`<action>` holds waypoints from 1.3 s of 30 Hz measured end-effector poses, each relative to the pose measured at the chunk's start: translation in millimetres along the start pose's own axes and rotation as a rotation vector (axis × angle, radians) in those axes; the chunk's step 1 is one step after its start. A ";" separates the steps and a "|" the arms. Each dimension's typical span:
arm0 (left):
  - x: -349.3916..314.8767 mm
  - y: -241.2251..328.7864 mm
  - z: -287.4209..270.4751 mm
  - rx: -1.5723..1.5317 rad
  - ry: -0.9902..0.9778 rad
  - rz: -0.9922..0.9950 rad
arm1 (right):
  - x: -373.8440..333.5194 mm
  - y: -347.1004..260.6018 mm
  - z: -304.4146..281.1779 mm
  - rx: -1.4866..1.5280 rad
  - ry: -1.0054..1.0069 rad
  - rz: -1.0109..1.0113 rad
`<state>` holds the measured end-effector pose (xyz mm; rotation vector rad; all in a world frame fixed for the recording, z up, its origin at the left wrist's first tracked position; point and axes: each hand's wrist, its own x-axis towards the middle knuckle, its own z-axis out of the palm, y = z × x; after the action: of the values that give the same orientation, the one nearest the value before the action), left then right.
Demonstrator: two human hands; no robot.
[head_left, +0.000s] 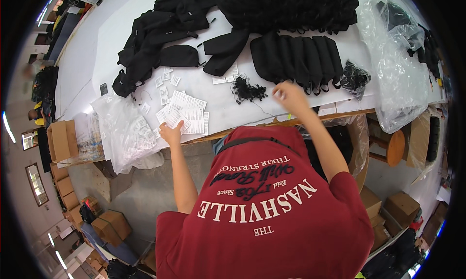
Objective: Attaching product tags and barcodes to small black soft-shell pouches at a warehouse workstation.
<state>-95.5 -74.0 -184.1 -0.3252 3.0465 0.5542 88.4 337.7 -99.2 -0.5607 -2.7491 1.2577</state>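
Note:
My left hand point(171, 133) is at the near table edge, its fingers closed on the near edge of a white printed label sheet point(168, 115). More printed sheets point(194, 104) lie fanned out beneath and beside it. My right hand point(290, 97) is raised at the table edge, slightly blurred, with its fingers curled together; what they hold, if anything, cannot be made out. To its left lies a tangled bunch of black tag strings point(247, 90). Just beyond it, black fabric bags point(296, 60) stand packed in a row.
Black bags point(170, 24) are heaped farther back. Small white tags point(165, 77) are scattered left of centre. A clear plastic bag of tags point(128, 133) hangs over the left edge. Clear plastic sheeting point(393, 70) covers the right end, beside a bagged black bundle point(356, 79).

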 end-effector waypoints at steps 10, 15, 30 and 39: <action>13.2 -14.0 8.9 -0.248 0.015 -0.251 | -8.7 18.8 69.6 -0.254 -0.215 -0.088; 29.7 -38.4 11.7 -0.332 -0.121 -0.242 | 6.1 16.7 64.1 0.286 -0.220 0.178; 34.4 -70.8 11.6 -0.442 -0.109 -0.306 | -1.7 21.4 59.6 -0.428 -0.229 -0.441; -26.2 40.4 -64.8 -1.225 -0.264 -0.191 | 19.0 -56.7 -1.5 0.319 -0.100 -0.177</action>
<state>-77.8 -54.6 -107.8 -0.4689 2.0103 2.1283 54.1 311.6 -57.8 -0.2277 -2.5242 1.6694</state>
